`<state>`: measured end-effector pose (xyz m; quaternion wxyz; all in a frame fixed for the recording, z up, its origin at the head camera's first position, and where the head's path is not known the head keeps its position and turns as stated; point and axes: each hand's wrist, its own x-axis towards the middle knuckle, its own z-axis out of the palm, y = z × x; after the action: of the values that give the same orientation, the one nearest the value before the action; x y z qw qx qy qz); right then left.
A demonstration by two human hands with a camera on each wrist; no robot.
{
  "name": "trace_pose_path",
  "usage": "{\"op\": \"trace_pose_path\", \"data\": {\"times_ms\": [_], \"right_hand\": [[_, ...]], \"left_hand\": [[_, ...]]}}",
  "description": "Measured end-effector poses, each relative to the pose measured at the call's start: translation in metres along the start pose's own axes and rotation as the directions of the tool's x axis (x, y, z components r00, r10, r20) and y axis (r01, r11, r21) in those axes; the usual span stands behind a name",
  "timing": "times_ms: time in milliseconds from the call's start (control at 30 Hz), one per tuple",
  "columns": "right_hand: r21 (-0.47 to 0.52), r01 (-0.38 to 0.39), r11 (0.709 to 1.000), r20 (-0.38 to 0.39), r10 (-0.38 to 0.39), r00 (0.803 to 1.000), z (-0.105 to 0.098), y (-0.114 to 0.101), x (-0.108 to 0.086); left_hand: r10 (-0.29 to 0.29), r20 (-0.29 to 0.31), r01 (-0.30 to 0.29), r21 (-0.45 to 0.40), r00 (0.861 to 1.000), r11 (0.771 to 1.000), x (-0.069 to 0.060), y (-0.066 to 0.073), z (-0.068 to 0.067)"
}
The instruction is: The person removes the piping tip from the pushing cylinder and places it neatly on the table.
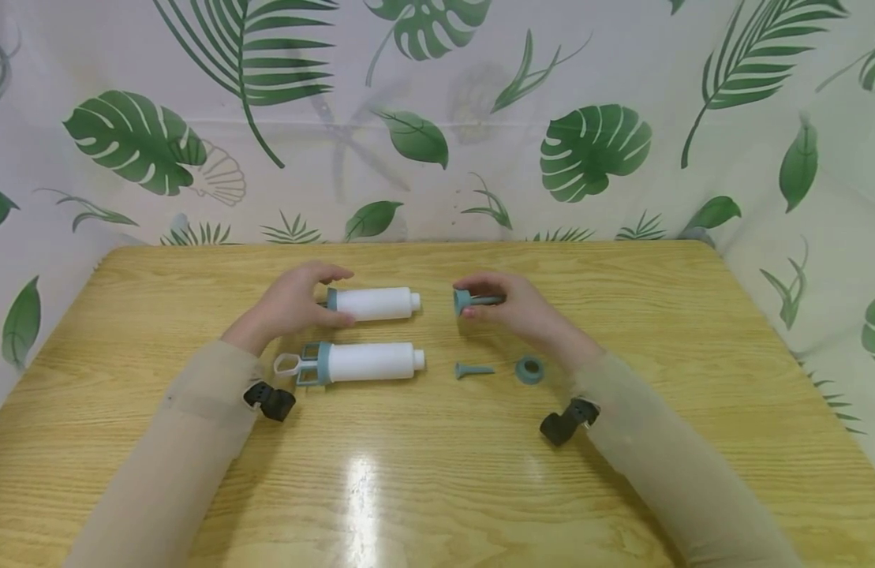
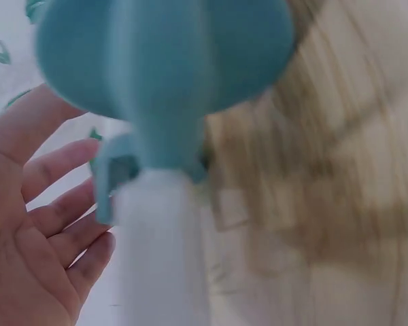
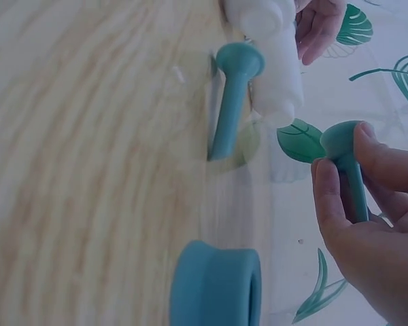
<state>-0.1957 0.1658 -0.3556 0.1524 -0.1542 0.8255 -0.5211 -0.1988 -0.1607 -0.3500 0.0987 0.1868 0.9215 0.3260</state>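
My left hand [image 1: 289,304] is at the collared end of the rear white barrel [image 1: 373,304], thumb and fingers spread on either side of it. In the left wrist view those fingers [image 2: 61,210] look loosely bent, with a blurred teal handle [image 2: 163,61] close to the camera. To the right, my right hand [image 1: 525,309] pinches a teal piece with a flared end and a slim stem [image 3: 354,180]. In front of the rear barrel lies a second white barrel [image 1: 372,361] with a teal frame and a pale loop handle [image 1: 288,364].
A small teal nozzle [image 1: 474,370] lies on the wooden table [image 1: 437,473] between the front barrel and a teal ring [image 1: 529,370]. Behind the table hangs a leaf-patterned sheet [image 1: 473,181].
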Motion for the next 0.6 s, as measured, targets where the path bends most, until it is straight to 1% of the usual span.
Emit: {"op": "trace_pose_path", "data": {"times_ms": [67, 133, 233, 300, 400, 600], "right_hand": [[0.022, 0.001, 1.0, -0.005, -0.001, 1.0, -0.002, 0.001, -0.002], [0.043, -0.003, 0.999, -0.006, 0.003, 1.0, -0.003, 0.002, -0.004], [0.06, -0.007, 0.998, -0.007, 0.007, 1.0, -0.003, -0.001, -0.007], [0.056, -0.004, 0.998, -0.011, 0.005, 1.0, -0.003, -0.002, -0.009], [0.046, 0.015, 0.999, -0.006, -0.015, 1.0, -0.001, -0.005, -0.011], [0.026, 0.044, 0.999, -0.003, -0.044, 0.999, 0.006, -0.007, -0.014]], "left_hand": [[0.005, -0.038, -0.006, -0.022, 0.999, 1.0, -0.006, 0.005, 0.001], [0.02, -0.09, -0.026, -0.056, 0.996, 0.998, -0.01, 0.011, 0.004], [0.056, -0.176, -0.073, -0.095, 0.983, 0.993, -0.014, 0.021, 0.012], [0.085, -0.217, -0.113, -0.121, 0.972, 0.986, -0.015, 0.029, 0.018], [0.123, -0.255, -0.164, -0.147, 0.959, 0.976, -0.014, 0.04, 0.029], [0.192, -0.278, -0.249, -0.19, 0.941, 0.95, -0.01, 0.06, 0.053]]}}
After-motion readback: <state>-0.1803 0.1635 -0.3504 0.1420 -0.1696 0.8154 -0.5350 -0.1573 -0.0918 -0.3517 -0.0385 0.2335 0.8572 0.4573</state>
